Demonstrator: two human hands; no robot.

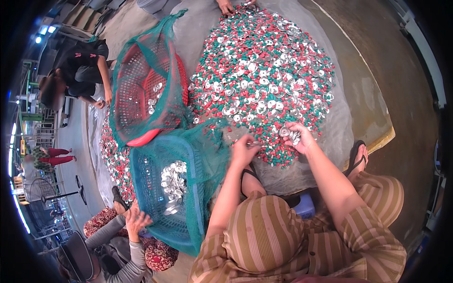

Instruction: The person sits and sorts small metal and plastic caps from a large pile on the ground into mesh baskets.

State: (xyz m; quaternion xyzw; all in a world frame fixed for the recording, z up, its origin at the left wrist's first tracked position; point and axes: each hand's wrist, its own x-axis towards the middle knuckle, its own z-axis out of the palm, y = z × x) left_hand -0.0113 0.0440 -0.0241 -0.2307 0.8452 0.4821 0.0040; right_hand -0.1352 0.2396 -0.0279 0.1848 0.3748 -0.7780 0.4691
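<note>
Silvery, dished metal discs are bunched in my right hand (304,137), whose fingers curl round several of them at the near edge of a large pile (264,85). The pile mixes small red and green pieces with many more silvery discs. To its left, my left hand (244,150) is closed, with a thin silvery disc (255,143) at its fingertips. Left of that hand stands a blue basket (193,162) lined with green netting. Inside it lies a heap of the same discs (173,181).
Beyond the blue basket is a red basket (183,78) under green netting, with a few discs inside. Another person's hands (226,7) touch the pile's far edge. A grey-sleeved co-worker (134,254) sits at left; another person (87,68) bends over farther off. Plastic sheeting (337,113) underlies the pile.
</note>
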